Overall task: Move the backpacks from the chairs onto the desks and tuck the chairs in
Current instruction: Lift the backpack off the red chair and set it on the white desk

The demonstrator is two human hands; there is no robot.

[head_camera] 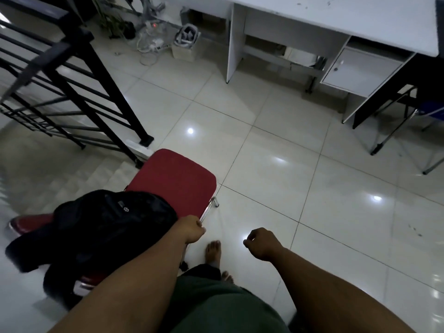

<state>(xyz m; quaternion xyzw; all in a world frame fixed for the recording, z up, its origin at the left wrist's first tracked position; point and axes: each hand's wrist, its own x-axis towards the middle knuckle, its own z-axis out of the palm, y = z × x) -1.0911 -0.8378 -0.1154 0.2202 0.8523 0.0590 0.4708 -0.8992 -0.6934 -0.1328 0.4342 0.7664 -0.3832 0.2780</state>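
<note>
Gripping the red chair (177, 179) by its frame, the left hand (192, 229) is steadying it while the backpack (105, 224) is lying on its seat, far from the desk (336, 18), and the right hand (260, 242) is hanging loosely curled, holding nothing

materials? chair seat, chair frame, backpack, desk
Chair seat: red woven fabric, matte, likely padded.
Chair frame: chromed metal tube, glinting.
Backpack: black synthetic cloth, probably nylon; slack folds, slight sheen.
Desk: white laminate board, apparently; flat, smooth panels.
</note>
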